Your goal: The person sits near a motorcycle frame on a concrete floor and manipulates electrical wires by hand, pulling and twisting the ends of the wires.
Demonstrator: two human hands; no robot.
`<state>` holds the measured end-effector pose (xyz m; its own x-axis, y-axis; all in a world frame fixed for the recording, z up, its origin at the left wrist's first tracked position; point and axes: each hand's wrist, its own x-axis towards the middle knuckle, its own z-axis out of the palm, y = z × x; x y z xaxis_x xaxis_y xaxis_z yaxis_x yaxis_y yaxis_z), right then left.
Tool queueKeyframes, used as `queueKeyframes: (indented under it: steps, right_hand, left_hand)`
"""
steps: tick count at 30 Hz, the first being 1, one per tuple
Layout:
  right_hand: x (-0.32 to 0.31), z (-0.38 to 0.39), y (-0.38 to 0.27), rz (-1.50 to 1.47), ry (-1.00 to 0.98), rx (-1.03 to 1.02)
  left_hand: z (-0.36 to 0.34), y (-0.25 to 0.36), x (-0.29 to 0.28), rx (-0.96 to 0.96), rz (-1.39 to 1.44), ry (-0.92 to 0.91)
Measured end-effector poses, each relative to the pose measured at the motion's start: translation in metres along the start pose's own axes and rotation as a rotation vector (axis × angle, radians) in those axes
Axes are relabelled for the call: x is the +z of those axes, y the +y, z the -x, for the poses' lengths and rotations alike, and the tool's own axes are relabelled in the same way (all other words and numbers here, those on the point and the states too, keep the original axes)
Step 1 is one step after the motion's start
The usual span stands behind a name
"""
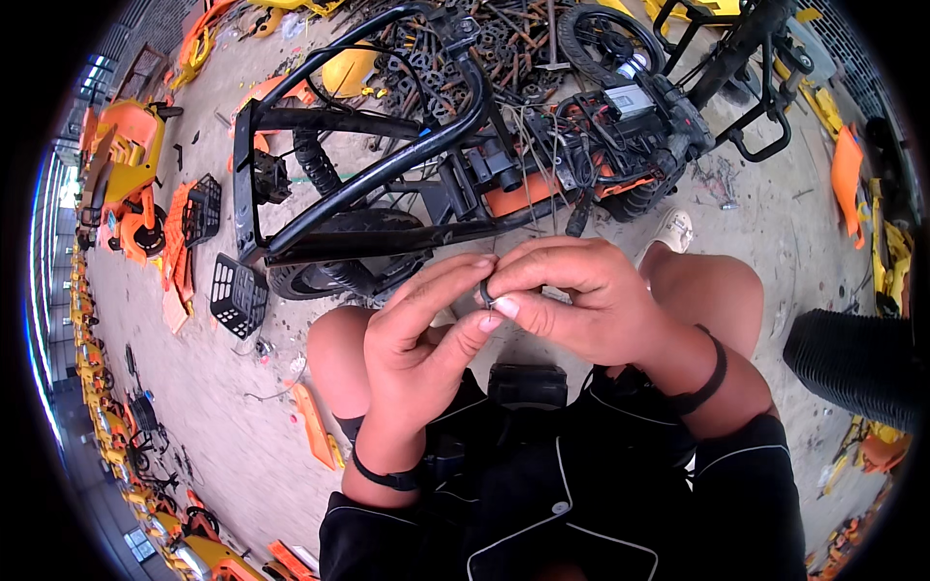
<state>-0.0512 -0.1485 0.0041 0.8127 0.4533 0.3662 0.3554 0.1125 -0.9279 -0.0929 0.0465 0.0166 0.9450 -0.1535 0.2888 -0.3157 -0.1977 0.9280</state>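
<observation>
Both hands meet in the middle of the head view, above my lap. My left hand [421,334] and my right hand [572,295] are closed on a small, dark, curved piece [487,292], thumbs and fingertips nearly touching; I cannot make out exactly what it is. Thin wire seems to run near it. Just beyond them lies a stripped scooter with a black tube frame [339,208], an orange body strip [513,198], a battery or motor area with exposed cables [610,131], and a wheel [596,39] at the back.
A heap of rusty metal parts [484,68] lies behind the frame. Black crates [237,295] and orange panels [318,426] sit at left, beside a long row of yellow scooters [131,160]. A black ribbed object [843,368] and yellow parts [886,261] are at right.
</observation>
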Motion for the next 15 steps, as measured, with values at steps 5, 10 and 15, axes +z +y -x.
queueKeyframes:
  steps: [5,10,15]
  right_hand:
    - [-0.006,0.000,-0.002,-0.052,-0.065,0.071]
    - [-0.013,0.001,-0.004,-0.129,-0.121,0.172]
    - [-0.014,0.001,-0.008,-0.316,-0.132,0.341]
  left_hand:
    - [0.001,0.006,0.000,-0.012,-0.157,0.009]
    - [-0.001,0.000,0.004,0.139,-0.274,0.029]
    - [-0.001,-0.008,0.006,0.256,-0.362,0.046]
